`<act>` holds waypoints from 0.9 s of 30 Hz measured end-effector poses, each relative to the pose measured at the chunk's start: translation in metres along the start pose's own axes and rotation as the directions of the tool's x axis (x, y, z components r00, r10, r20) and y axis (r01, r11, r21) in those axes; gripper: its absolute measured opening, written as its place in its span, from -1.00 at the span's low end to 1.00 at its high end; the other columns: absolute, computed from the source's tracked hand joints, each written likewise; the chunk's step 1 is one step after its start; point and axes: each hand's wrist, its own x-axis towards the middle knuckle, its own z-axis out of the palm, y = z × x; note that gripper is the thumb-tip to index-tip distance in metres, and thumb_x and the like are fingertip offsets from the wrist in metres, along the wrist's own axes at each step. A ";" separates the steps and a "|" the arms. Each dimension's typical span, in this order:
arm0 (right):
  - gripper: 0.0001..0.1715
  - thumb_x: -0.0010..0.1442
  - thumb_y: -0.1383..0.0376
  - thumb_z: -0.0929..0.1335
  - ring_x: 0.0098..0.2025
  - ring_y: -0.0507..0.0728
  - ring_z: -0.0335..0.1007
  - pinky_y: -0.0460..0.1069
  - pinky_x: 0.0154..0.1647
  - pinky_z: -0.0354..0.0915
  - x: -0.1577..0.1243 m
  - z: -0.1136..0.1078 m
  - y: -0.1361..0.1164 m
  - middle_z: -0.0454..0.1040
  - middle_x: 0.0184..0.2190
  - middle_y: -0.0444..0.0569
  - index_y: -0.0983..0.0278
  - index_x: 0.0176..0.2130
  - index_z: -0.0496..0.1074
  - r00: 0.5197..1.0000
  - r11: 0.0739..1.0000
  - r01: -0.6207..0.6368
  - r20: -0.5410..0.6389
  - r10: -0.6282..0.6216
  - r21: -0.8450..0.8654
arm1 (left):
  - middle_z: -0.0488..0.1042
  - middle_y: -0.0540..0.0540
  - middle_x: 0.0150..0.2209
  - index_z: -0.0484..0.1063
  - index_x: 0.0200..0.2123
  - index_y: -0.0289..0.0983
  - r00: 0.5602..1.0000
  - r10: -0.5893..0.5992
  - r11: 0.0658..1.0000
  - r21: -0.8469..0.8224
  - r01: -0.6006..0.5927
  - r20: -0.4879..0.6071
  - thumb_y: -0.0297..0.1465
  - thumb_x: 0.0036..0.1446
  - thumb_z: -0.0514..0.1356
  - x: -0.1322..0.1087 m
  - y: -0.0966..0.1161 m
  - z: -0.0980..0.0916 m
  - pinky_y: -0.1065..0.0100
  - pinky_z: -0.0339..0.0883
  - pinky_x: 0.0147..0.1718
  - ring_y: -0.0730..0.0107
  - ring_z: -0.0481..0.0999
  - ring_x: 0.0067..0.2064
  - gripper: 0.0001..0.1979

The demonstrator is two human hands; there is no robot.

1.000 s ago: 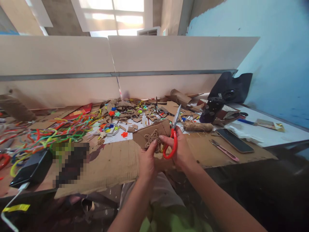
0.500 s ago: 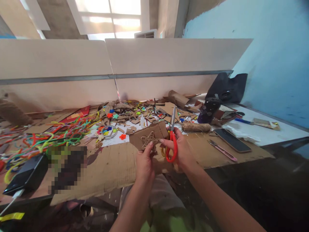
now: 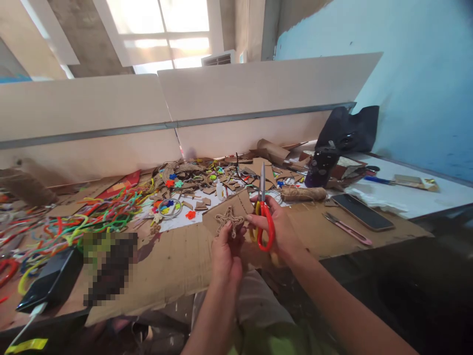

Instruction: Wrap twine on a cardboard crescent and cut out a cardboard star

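My left hand [image 3: 226, 254] is closed on a small piece of cardboard [image 3: 242, 202], its thumb pressing on a star of brown twine [image 3: 228, 220] that lies on the cardboard's face. My right hand [image 3: 278, 224] holds scissors [image 3: 266, 230] with red and yellow handles, the blades pointing up and away from me and looking closed together. Fingertips of the right hand come close to the cardboard's right edge; whether they grip it is hard to tell. Both hands are above the front part of a large cardboard sheet [image 3: 177, 266].
Colourful pipe cleaners [image 3: 111, 212] and a black power bank [image 3: 53, 278] lie left. Behind are cardboard scraps, a small white bottle [image 3: 219, 189] and a twine roll [image 3: 303, 193]. At right are a phone [image 3: 364, 212], pink snips [image 3: 347, 229] and a dark cup [image 3: 321, 167].
The camera view has tilted and shifted slightly. The cardboard with the star is turned a little, and both hands keep their hold.
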 end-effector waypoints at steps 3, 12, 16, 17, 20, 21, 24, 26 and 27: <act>-0.39 -0.15 0.27 0.64 -0.46 0.03 0.44 -0.07 -0.39 0.42 0.001 0.000 0.006 0.48 -0.44 -0.27 0.14 -0.11 0.44 0.999 1.000 0.024 0.030 -0.024 0.000 | 0.66 0.01 -0.45 0.57 -0.37 -0.28 1.000 -0.016 0.999 -0.035 0.015 -0.022 -0.39 -0.10 0.45 0.000 0.001 0.000 0.47 0.38 -0.49 0.47 0.60 -0.50 -0.81; -0.32 -0.14 0.27 0.61 -0.46 0.03 0.33 -0.08 -0.39 0.30 -0.003 0.006 0.004 0.37 -0.49 -0.32 0.15 -0.04 0.39 0.997 0.983 0.068 -0.024 -0.073 -0.169 | 0.65 0.01 -0.49 0.56 -0.43 -0.30 0.997 -0.034 0.995 -0.093 0.028 -0.064 -0.51 -0.01 0.34 -0.008 0.006 0.009 0.49 0.45 -0.48 0.50 0.57 -0.55 -0.97; -0.35 -0.15 0.26 0.58 -0.49 0.02 0.27 -0.10 -0.46 0.24 -0.004 0.010 0.003 0.33 -0.51 -0.33 0.16 -0.06 0.37 0.995 0.981 0.078 -0.044 -0.087 -0.178 | 0.65 -0.01 -0.49 0.56 -0.43 -0.31 0.997 -0.035 0.994 -0.107 0.027 -0.070 -0.54 0.05 0.30 -0.011 0.007 0.010 0.49 0.48 -0.49 0.51 0.56 -0.56 -0.94; -0.35 -0.15 0.27 0.58 -0.51 0.01 0.27 -0.10 -0.48 0.23 -0.004 0.011 0.003 0.33 -0.51 -0.33 0.16 -0.06 0.37 0.995 0.982 0.075 -0.046 -0.084 -0.174 | 0.65 -0.01 -0.49 0.56 -0.44 -0.32 0.997 -0.030 0.994 -0.110 0.022 -0.072 -0.55 0.06 0.29 -0.011 0.007 0.010 0.49 0.48 -0.49 0.51 0.56 -0.55 -0.93; -0.34 -0.14 0.25 0.57 -0.52 0.01 0.27 -0.10 -0.49 0.24 -0.004 0.012 0.005 0.34 -0.51 -0.33 0.16 -0.05 0.36 0.996 0.985 0.067 -0.053 -0.076 -0.158 | 0.65 -0.02 -0.48 0.56 -0.45 -0.32 0.997 -0.015 0.993 -0.117 0.006 -0.082 -0.57 0.07 0.29 -0.010 0.007 0.011 0.51 0.49 -0.49 0.51 0.58 -0.54 -0.90; -0.34 -0.14 0.25 0.58 -0.52 0.01 0.28 -0.10 -0.48 0.25 -0.003 0.013 0.006 0.34 -0.51 -0.33 0.16 -0.05 0.36 0.995 0.985 0.067 -0.057 -0.077 -0.159 | 0.65 -0.02 -0.48 0.56 -0.46 -0.33 0.996 -0.011 0.993 -0.117 0.001 -0.085 -0.58 0.06 0.29 -0.010 0.007 0.011 0.52 0.49 -0.48 0.51 0.58 -0.53 -0.90; -0.33 -0.15 0.22 0.59 -0.51 0.01 0.31 -0.10 -0.48 0.27 -0.003 0.012 0.007 0.35 -0.50 -0.32 0.16 -0.06 0.36 0.995 0.983 0.073 -0.057 -0.084 -0.170 | 0.64 -0.02 -0.50 0.56 -0.47 -0.32 0.995 -0.001 0.993 -0.115 -0.010 -0.095 -0.58 0.04 0.31 -0.009 0.007 0.011 0.53 0.48 -0.49 0.51 0.57 -0.54 -0.91; -0.32 -0.16 0.20 0.60 -0.51 0.02 0.33 -0.11 -0.49 0.28 -0.002 0.011 0.008 0.37 -0.50 -0.30 0.16 -0.07 0.36 0.996 0.982 0.068 -0.049 -0.077 -0.176 | 0.64 -0.02 -0.50 0.56 -0.47 -0.32 0.995 -0.003 0.993 -0.121 -0.009 -0.099 -0.58 0.04 0.31 -0.009 0.007 0.012 0.52 0.48 -0.49 0.51 0.57 -0.54 -0.91; -0.31 -0.16 0.18 0.61 -0.51 0.02 0.34 -0.10 -0.50 0.29 -0.002 0.011 0.008 0.39 -0.49 -0.30 0.16 -0.07 0.36 0.996 0.982 0.063 -0.047 -0.072 -0.178 | 0.64 -0.02 -0.50 0.55 -0.47 -0.32 0.995 -0.009 0.992 -0.124 -0.003 -0.102 -0.58 0.06 0.30 -0.010 0.006 0.012 0.51 0.48 -0.48 0.50 0.57 -0.54 -0.90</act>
